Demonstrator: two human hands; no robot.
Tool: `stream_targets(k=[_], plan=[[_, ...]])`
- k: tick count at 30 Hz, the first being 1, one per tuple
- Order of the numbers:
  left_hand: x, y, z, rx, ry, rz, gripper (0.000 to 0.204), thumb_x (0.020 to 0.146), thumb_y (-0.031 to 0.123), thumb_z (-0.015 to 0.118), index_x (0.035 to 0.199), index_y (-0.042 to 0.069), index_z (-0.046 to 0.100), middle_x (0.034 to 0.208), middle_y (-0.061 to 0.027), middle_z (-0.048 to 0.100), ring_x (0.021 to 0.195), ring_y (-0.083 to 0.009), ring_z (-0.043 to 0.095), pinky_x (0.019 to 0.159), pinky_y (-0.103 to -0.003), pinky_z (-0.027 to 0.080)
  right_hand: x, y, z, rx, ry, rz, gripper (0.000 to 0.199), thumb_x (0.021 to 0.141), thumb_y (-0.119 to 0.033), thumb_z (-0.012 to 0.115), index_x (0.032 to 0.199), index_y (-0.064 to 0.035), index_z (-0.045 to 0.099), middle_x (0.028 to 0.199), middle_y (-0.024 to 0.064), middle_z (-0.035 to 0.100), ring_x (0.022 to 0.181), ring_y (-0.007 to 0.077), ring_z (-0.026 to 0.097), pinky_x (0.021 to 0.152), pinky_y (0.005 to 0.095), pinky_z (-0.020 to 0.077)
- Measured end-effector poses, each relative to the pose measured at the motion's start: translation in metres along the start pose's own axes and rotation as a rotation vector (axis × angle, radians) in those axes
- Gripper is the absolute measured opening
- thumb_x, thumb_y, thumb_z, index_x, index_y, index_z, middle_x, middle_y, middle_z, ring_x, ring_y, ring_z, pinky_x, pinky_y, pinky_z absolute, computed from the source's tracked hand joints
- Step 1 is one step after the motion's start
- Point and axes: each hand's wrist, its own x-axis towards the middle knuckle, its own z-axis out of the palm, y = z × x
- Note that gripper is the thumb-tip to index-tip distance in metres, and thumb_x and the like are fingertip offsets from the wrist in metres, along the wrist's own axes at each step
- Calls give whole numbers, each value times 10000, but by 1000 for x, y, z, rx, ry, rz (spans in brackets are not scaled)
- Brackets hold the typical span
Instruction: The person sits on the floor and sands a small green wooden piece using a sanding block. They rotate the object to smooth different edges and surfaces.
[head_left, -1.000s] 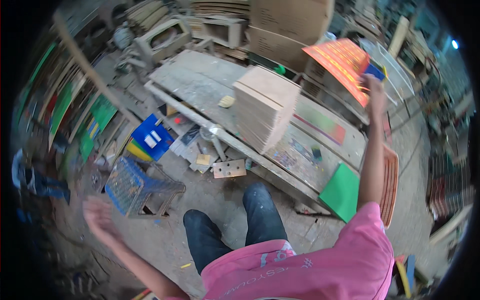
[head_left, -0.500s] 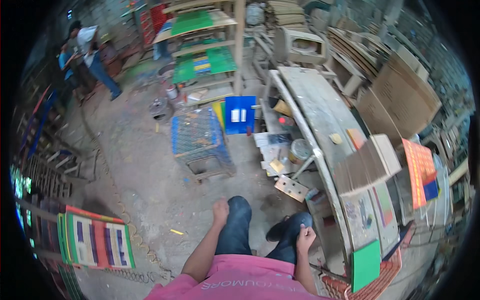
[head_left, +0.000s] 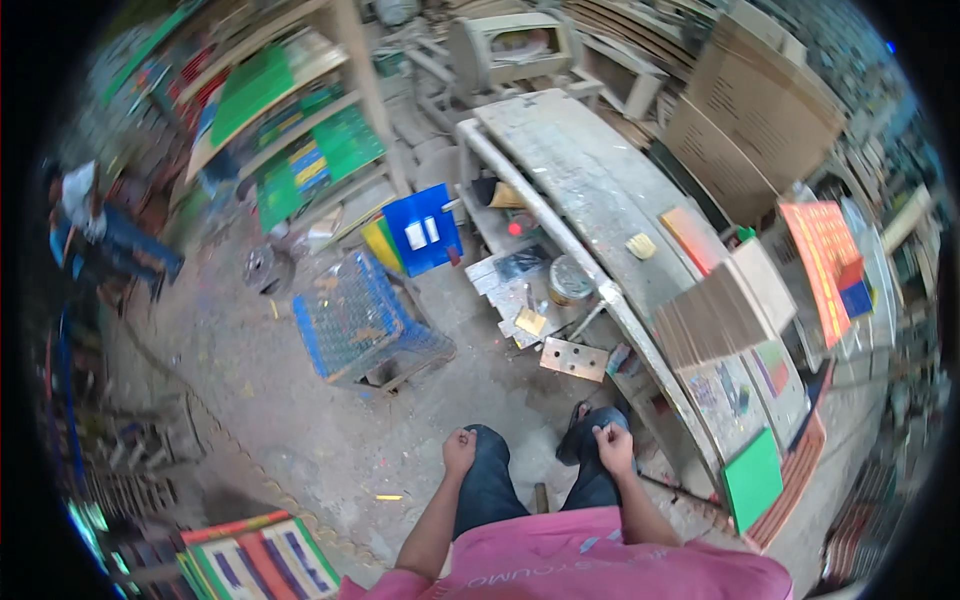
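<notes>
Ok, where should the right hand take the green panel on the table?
Grip the green panel by its near edge, probably, coming from the person's side: it looks flat and that edge appears to overhang the table, so a pinch should fit.

The person's T-shirt (head_left: pixel 560 545) is pink, the trousers (head_left: pixel 490 482) dark, perhaps navy. The stool (head_left: pixel 350 312) is blue, mottled with brown; the square board (head_left: pixel 753 480) plain green; the upright sheet (head_left: pixel 815 252) orange, patterned in yellow.
</notes>
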Motion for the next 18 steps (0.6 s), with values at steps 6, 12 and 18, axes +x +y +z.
stream_targets(k=[6,12,18], plan=[[1,9,-48,-237,-308,-622,196,878,213,586,738,78,595,596,-31,559,544,-130,536,511,-290,445,-29,-40,-49,327,-104,521,298,868,-191,653,648,-4,582,557,58,573,456,133,577,475,299,469],[-19,92,-107,-214,-505,-606,155,904,214,546,810,91,557,706,-29,568,548,-121,543,448,-251,429,-68,-92,-117,249,-41,536,263,877,-197,629,716,10,599,604,52,599,533,121,604,522,275,473],[6,149,-94,-141,-447,-568,145,898,220,538,828,95,565,721,-23,571,570,-118,548,471,-257,437,-28,-128,-234,292,-564,897,286,884,-291,605,992,-27,595,845,63,649,721,131,608,617,282,516]])
